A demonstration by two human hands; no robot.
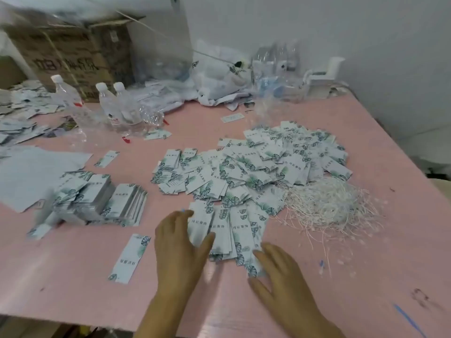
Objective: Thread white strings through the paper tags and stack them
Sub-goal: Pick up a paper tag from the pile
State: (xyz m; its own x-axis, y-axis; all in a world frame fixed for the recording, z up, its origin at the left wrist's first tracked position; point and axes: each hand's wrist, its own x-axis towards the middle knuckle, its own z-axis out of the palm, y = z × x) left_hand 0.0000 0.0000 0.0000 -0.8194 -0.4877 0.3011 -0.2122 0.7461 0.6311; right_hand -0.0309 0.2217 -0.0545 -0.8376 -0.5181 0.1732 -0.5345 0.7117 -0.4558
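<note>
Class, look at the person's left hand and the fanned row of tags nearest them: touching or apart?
Touching. The head view shows the left hand with fingers and thumb lying flat on the fanned tags.

Bare pink worktop (73, 276) lies open at 7 o'clock and along 4 o'clock. The loose tag heap (256, 167) blocks 12 to 1 o'clock, the white strings (329, 208) crowd 2 o'clock, stacked tags (102, 198) stand at 10, and water bottles (114, 106) and a cardboard box (68, 52) close 11.
</note>
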